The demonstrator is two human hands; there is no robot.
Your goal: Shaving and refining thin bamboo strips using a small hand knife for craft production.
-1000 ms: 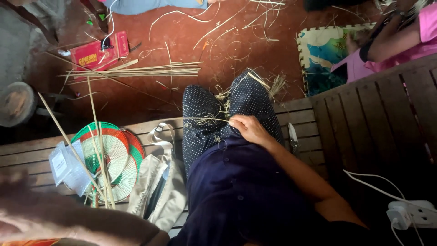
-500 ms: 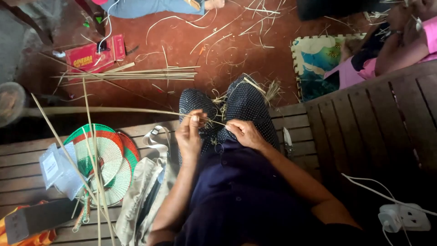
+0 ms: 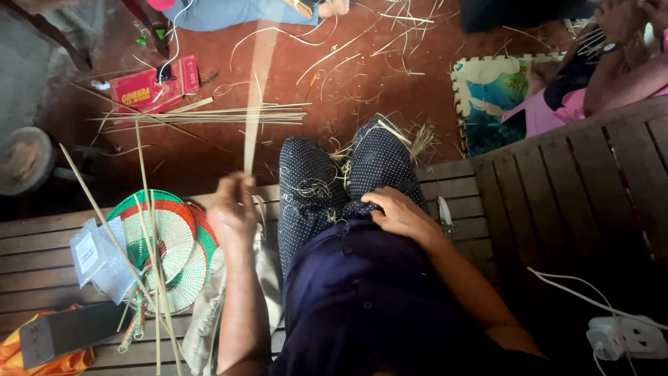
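The strip (image 3: 256, 104), a long pale flat piece of plant fibre, rises blurred from the left hand (image 3: 233, 212), whose fingers are pinched together around its lower end, just left of the person's knees. The right hand (image 3: 400, 216) rests flat on the right thigh of the dotted trousers (image 3: 309, 181), fingers loosely spread and holding nothing. Loose fibre scraps (image 3: 327, 184) lie across the lap between the two hands.

The person sits on a wooden bench (image 3: 42, 240). Beside the left hand, on the bench, lies a round woven fan (image 3: 170, 247) in green, red and white, with thin sticks (image 3: 142, 237) crossing over it. A clear plastic packet (image 3: 94, 254) sits to its left. On the red floor (image 3: 209, 157) beyond the knees, a bundle of straight strips (image 3: 202, 115) lies flat near a red box (image 3: 154, 85). A colourful foam mat (image 3: 497, 97) lies further right, where another person's arm (image 3: 623, 76) shows. A white power strip (image 3: 623, 335) sits at the lower right.
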